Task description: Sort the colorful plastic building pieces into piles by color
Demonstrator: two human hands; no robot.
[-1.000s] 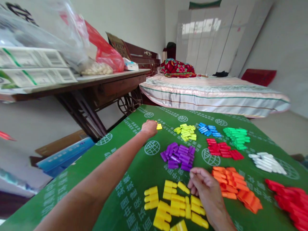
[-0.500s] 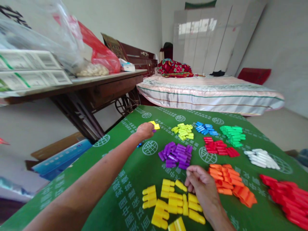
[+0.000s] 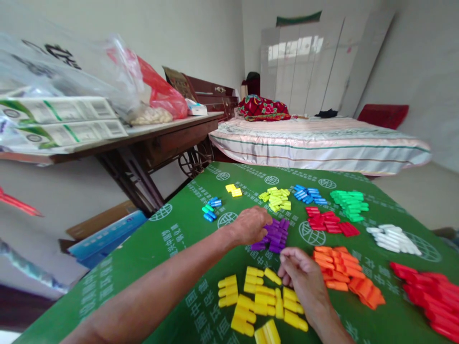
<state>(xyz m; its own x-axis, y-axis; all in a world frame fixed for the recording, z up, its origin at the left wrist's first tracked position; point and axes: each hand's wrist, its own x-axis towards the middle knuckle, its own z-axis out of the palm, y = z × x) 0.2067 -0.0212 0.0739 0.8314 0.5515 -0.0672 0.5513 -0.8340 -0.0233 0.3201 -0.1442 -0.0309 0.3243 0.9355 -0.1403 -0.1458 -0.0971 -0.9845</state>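
Observation:
My left hand (image 3: 253,225) reaches over the left side of the purple plastic pieces (image 3: 276,234), which look like pen caps. Its fingers bend down, and their tips are largely hidden. Closer to me, my right hand (image 3: 303,272) rests with thumb and fingers pinched together; I cannot make out anything between them. Beside it lie yellow cap-like pieces (image 3: 263,301), many in side-by-side groups. Orange pieces (image 3: 346,270) are right of that hand. A few yellow pieces (image 3: 234,190) and small blue and green pieces (image 3: 208,209) lie at the far left.
The green table (image 3: 193,267) also bears lime (image 3: 275,198), blue (image 3: 309,195), green (image 3: 349,204), red (image 3: 330,220) and white groups (image 3: 393,239), plus larger red pieces (image 3: 430,296). A side table (image 3: 168,131) with bags and boxes stands left; a bed (image 3: 322,143) stands behind.
My left hand has moved right and nearer, from the far-left yellow pieces to the purple group, uncovering small blue and green pieces. My right hand has stayed nearly in place; the view has shifted slightly.

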